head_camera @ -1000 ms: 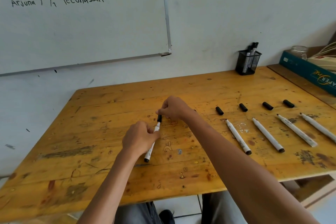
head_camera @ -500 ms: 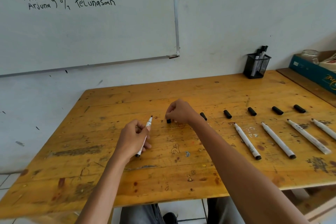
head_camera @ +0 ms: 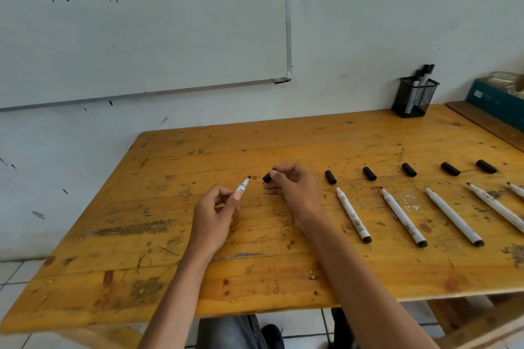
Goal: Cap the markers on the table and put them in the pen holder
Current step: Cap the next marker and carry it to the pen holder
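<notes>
1. Your left hand [head_camera: 212, 215] is curled round the barrel of a white marker [head_camera: 243, 185]. Its bare black tip points up and away from you.
2. Your right hand [head_camera: 295, 187] pinches a black cap [head_camera: 266, 177] between thumb and forefinger. The cap hangs just right of the tip, level with it, with a clear gap between them.
3. A second ago that cap sat at the marker's tip under your right fingers. Half a second ago it was off and low by the table [head_camera: 198, 278], and now it is raised to tip height again.
4. It did not stay on, so I judge this marker to be uncapped.
5. The next move, as I judge it, is to line the cap's open end up with the tip and press until it seats. I cannot tell which end faces the tip now.
6. To the right, five loose caps [head_camera: 369, 173] lie in a row across the table.
7. Five uncapped markers [head_camera: 402, 217] lie on the side of the caps nearer you, one near each cap. The rightmost is cut off by the edge of the view.
8. The black mesh pen holder [head_camera: 415, 98] stands at the far right by the wall, well apart from both hands, with a few markers already in it.
9. Six markers have yet to go in, so most of the job remains.
</notes>
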